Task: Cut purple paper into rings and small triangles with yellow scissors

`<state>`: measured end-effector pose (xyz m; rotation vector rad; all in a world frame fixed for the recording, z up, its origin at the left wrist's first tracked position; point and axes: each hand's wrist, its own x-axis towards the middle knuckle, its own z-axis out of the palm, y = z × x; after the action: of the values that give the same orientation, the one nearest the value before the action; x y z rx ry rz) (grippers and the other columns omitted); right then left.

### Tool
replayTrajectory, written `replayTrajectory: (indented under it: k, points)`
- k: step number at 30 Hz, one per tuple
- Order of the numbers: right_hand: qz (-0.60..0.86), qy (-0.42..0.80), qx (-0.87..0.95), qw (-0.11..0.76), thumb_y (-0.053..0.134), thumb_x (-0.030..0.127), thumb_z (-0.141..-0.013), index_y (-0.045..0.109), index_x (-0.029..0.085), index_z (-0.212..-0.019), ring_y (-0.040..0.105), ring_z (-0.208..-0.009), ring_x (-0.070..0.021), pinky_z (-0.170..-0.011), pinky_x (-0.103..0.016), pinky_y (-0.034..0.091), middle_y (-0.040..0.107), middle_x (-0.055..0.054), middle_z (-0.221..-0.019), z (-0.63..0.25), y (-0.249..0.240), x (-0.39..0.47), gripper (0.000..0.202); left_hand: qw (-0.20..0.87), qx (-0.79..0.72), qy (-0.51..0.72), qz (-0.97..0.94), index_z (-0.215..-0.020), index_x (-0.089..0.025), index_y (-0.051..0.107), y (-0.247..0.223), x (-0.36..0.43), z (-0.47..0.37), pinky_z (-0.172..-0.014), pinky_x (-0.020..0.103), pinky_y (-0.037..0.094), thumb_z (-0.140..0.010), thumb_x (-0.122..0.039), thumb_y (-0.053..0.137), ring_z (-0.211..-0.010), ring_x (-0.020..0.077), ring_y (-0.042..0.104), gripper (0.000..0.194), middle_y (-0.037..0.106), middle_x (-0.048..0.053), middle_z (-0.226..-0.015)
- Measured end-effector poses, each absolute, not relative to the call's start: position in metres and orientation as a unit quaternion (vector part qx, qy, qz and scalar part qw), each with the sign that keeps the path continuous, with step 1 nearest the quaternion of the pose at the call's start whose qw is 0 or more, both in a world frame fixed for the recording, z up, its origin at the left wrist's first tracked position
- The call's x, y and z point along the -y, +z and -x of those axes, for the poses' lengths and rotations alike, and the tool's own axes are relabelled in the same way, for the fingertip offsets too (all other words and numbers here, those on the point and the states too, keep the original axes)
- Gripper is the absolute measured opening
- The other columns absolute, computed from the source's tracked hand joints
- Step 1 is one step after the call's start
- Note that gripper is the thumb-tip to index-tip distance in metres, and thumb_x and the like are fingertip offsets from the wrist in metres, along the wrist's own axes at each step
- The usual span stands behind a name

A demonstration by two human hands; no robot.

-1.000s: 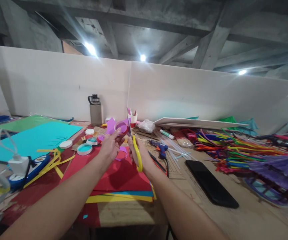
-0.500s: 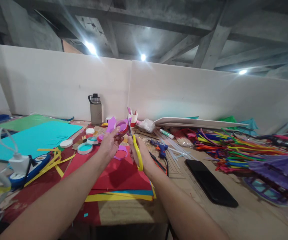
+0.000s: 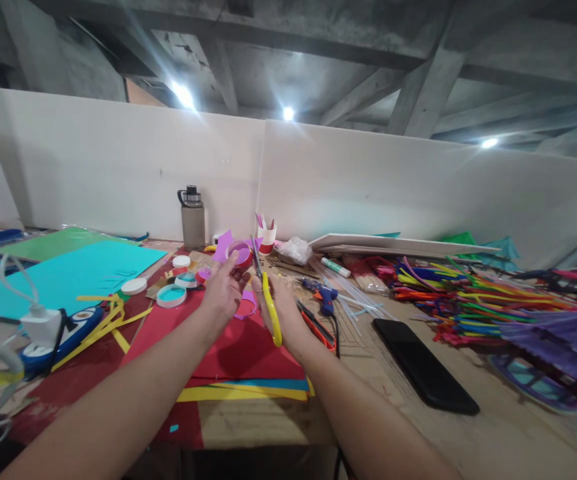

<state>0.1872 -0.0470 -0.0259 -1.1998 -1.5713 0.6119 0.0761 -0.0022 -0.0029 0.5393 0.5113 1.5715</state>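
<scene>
My left hand (image 3: 224,290) grips a round lid-like ring (image 3: 239,253) with purple paper (image 3: 223,244) sticking out around it. In my right hand (image 3: 284,308) are yellow-handled scissors (image 3: 271,310), their blades pointing up beside the ring's right side. Below both hands lies a stack of red paper (image 3: 218,353), with blue and yellow sheets showing at its front edge. A purple paper piece with a round opening (image 3: 252,303) is on the red sheet, partly behind my hands. White round lids (image 3: 171,295) sit left of my left hand.
A bottle (image 3: 193,220) and a cup of pens (image 3: 267,238) stand at the back. Rightward are a glue gun (image 3: 326,300), glue stick (image 3: 335,267), black phone (image 3: 424,363) and colourful pipe cleaners (image 3: 468,300). At left lie cyan paper (image 3: 63,280), yellow strips (image 3: 103,333) and a power strip (image 3: 61,343).
The scissors have shifted slightly down and tilted, with their blades drawn lower beside the ring. My left hand stays nearly where it was, still gripping the ring.
</scene>
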Motion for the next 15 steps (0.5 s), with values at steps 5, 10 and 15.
replayTrajectory:
  k: [5,10,15]
  points:
    - [0.481,0.251,0.667,0.511,0.041,0.056,-0.091,0.058,0.019,-0.089,0.052,-0.066,-0.0153,-0.061,-0.027,0.042,0.058,-0.001,-0.074,-0.1842,-0.0251,0.0496,0.041,0.63,-0.262,0.699,-0.212,-0.083,-0.016,0.061,-0.0076,0.0001,-0.0765,-0.053,0.02,0.048,-0.067,-0.007,0.071,-0.057,0.0105,0.064,0.02,0.069,0.001,-0.068]
    - [0.466,0.265,0.665,0.52,0.043,0.057,-0.091,0.059,0.019,-0.101,0.056,-0.077,-0.0177,-0.07,-0.029,0.045,0.063,-0.004,-0.087,-0.1853,-0.0313,0.0444,0.043,0.636,-0.26,0.695,-0.213,-0.081,-0.015,0.061,-0.0093,0.0031,-0.081,-0.051,0.02,0.049,-0.066,-0.005,0.07,-0.058,0.0117,0.065,0.02,0.07,0.002,-0.069]
    - [0.473,0.244,0.663,0.526,0.041,0.057,-0.091,0.057,0.019,-0.092,0.055,-0.073,-0.0174,-0.069,-0.03,0.044,0.06,-0.003,-0.08,-0.188,-0.0344,0.0398,0.042,0.637,-0.256,0.697,-0.209,-0.08,-0.014,0.063,-0.0085,0.0065,-0.0845,-0.054,0.02,0.052,-0.067,-0.002,0.07,-0.058,0.0113,0.065,0.019,0.071,0.002,-0.069]
